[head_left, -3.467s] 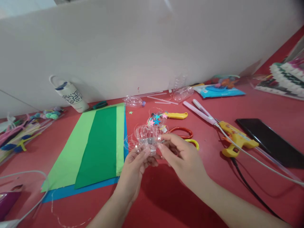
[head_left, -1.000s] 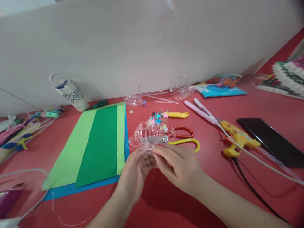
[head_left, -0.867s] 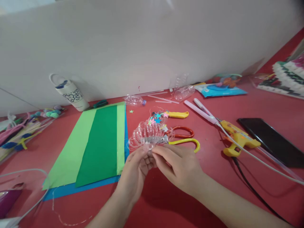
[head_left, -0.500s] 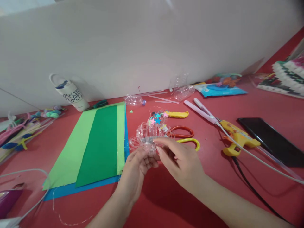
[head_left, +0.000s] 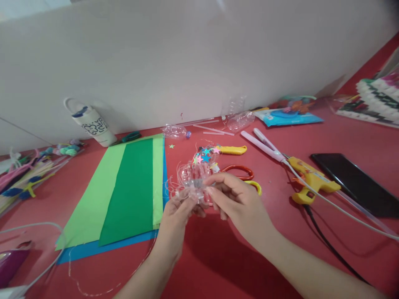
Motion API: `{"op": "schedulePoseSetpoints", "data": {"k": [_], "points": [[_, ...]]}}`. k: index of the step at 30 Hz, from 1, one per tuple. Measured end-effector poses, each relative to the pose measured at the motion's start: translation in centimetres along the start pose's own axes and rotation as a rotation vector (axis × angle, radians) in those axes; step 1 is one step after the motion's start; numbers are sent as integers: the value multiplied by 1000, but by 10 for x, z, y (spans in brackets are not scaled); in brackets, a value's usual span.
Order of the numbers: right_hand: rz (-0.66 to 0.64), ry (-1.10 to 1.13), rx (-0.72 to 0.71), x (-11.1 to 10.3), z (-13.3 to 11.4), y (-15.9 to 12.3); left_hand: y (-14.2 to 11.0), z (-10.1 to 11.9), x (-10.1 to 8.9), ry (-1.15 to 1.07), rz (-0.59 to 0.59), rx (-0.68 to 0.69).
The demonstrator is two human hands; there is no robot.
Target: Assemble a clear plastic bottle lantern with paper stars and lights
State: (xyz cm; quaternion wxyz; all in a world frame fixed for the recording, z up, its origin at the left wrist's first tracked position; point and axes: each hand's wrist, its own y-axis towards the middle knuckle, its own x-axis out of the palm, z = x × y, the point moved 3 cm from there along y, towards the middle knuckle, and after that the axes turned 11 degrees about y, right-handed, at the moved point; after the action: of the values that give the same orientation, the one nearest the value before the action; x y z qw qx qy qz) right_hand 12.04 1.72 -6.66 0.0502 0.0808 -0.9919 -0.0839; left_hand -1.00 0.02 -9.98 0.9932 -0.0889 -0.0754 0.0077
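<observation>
A piece of clear plastic bottle cut into curled strips [head_left: 195, 172] is held up between both hands, above the red table. The fingers and thumb of my left hand [head_left: 177, 211] are closed on its lower left side. My right hand [head_left: 238, 199] pinches its right side between thumb and forefinger. A greyish band crosses its middle, and the fingers partly hide its lower end. Just beyond lie small star cut-outs [head_left: 205, 158] in blue and pink, and a yellow utility knife [head_left: 233, 150]. Scissors [head_left: 252, 172] with one red and one yellow handle are partly covered by my right hand.
Green and blue sheets [head_left: 131, 191] lie at left, near a white tumbler [head_left: 99, 128]. Clear bottles [head_left: 240, 121] stand and lie by the wall. On the right are a pink hair straightener [head_left: 264, 147], a yellow glue gun [head_left: 314, 178] with cords and a black phone [head_left: 355, 182].
My right forefinger and thumb have come together on the plastic piece's right side. The piece has turned slightly, and my right hand now covers more of the scissors.
</observation>
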Motion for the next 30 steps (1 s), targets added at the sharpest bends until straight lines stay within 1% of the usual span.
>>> {"op": "schedulePoseSetpoints", "data": {"k": [3, 6, 8, 13, 17, 20, 23, 30], "points": [[-3, -15, -61, 0, 0, -1, -1, -1, 1, -37, -28, -35], [-16, -66, -110, 0, 2, 0, -3, -2, 1, -15, -56, -48], [-23, -155, -160, 0, 2, -1, -4, -1, 1, -3, -61, -42], [-30, -466, -338, 0, 1, -4, -5, 1, 4, -7, -62, -60], [-33, -570, -466, 1, 2, -6, -6, 1, 5, -23, -75, -89], [-39, -618, -539, 3, 3, -7, -7, -2, 4, -56, -61, -110], [-68, -622, -573, 4, 4, -8, -7, -4, 3, -94, -39, -125], [-111, -626, -527, 4, 6, -9, -5, -7, 4, -128, -19, -143]]}}
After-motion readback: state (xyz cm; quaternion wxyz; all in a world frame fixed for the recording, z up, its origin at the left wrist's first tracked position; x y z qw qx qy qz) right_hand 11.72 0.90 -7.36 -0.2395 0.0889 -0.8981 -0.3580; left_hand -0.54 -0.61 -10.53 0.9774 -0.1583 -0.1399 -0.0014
